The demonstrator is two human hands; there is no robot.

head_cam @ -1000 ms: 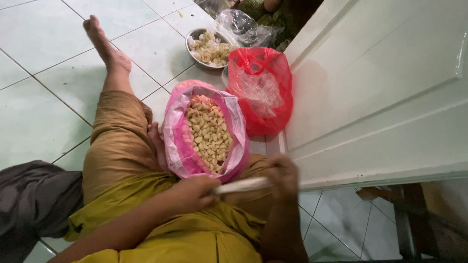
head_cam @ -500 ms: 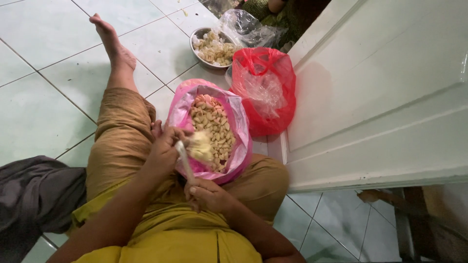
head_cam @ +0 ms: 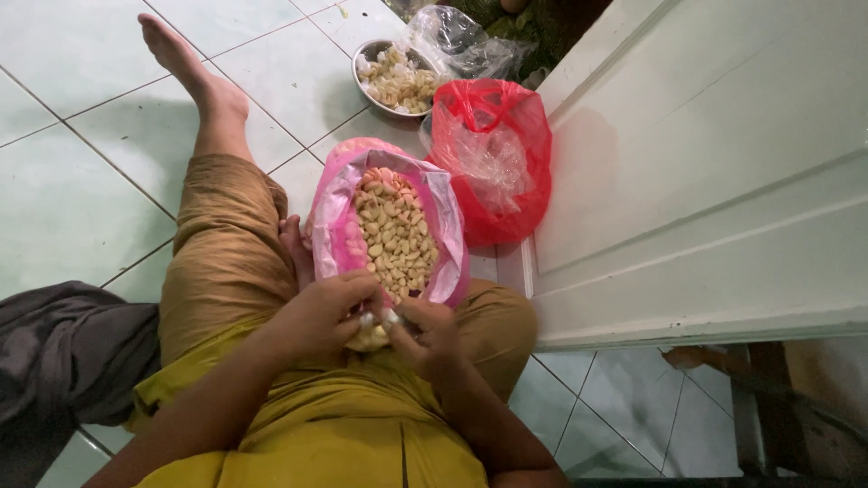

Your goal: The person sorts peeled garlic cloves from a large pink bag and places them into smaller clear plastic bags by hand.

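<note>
both hands meet at the near rim of the pink bag (head_cam: pixel 336 217): left hand (head_cam: pixel 318 312) and right hand (head_cam: pixel 425 333) each pinched on a small pale clove (head_cam: pixel 378 318) between them, the bag's long axis running straight away from them

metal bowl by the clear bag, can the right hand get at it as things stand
Probably not without leaning: the right hand works at the near rim of the pink bag, and the metal bowl lies on the floor beyond both that and the red bag.

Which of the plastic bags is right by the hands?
The pink bag, full of pale cloves. It sits in the person's lap, its near edge right at the left hand and right hand. The red bag and clear bag lie farther off.
</note>
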